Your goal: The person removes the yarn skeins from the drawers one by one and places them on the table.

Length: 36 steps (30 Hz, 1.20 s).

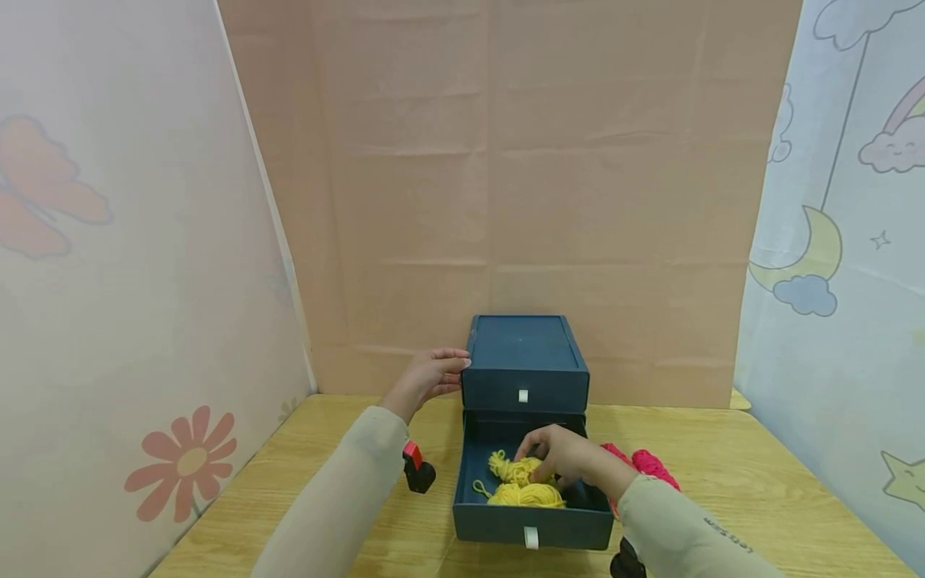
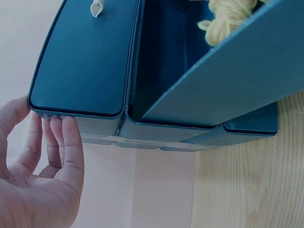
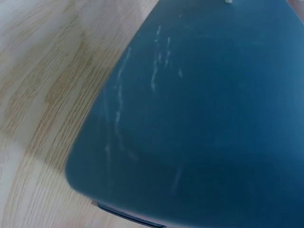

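A dark blue drawer cabinet (image 1: 527,341) stands on the table with one drawer (image 1: 499,526) pulled out below its top drawer. My left hand (image 1: 433,373) rests against the cabinet's upper left side, fingers nearly straight; the left wrist view shows its fingertips along the top drawer's edge. Inside the open drawer, my right hand (image 1: 567,457) has thumb and fingers around a bundle of yellow yarn (image 1: 506,466). A second yellow yarn bundle (image 1: 527,495) lies nearer the drawer front. In the right wrist view the drawer's front panel (image 3: 190,118) fills the picture and hides that hand.
Pinkish-red yarn (image 1: 654,466) lies on the table right of the drawer, partly behind the right forearm. A dark item (image 1: 581,495) sits in the drawer's right side. Another drawer (image 2: 251,118) shows below the open one. A brown sheet (image 1: 405,201) hangs behind the cabinet.
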{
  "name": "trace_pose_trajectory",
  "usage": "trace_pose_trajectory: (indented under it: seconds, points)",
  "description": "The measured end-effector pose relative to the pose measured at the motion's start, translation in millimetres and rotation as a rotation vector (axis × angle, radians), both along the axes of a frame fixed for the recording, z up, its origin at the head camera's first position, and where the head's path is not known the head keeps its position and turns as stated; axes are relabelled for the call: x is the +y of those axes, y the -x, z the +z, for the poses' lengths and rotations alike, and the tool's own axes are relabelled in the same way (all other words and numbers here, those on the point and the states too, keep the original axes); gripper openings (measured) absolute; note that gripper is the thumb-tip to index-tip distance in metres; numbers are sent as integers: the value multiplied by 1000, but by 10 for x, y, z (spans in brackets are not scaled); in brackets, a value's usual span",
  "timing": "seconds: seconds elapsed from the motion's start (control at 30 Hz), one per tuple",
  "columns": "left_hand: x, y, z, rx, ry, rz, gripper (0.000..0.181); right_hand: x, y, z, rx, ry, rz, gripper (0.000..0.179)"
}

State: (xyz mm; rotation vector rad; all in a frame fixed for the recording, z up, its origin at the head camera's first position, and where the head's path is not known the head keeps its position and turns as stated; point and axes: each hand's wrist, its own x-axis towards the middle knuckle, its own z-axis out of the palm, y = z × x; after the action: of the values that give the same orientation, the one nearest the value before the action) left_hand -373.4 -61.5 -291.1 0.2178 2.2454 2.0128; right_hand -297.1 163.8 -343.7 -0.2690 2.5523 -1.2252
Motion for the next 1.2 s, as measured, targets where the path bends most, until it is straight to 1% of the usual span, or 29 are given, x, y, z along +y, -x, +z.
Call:
trace_pose_trajectory:
  seconds: [0.2,0.4,0.57,0.73,0.83,0.97,1.07,1.2]
  points:
    - [0,-5,2,9,16,0,28,32,-2,17,55,35,12,24]
    - [6,18,-13,11,-2,-6,30,62,-17,80,109,100,7,22]
    - [10,22,-10,10,-11,-12,31,112,-62,180,156,164,41,20]
    - [7,24,-2,10,-18,-8,31,182,-126,329,183,224,47,19]
    - [9,31,-3,7,-21,-7,31,244,-174,426,224,267,44,20]
    - [15,43,-9,1,-30,-6,30,341,-235,543,280,353,16,26]
    - [15,54,-20,0,-32,-8,30,426,-282,621,300,429,-29,28]
    - [14,47,-18,-6,-38,-5,28,558,-330,716,340,493,-76,23]
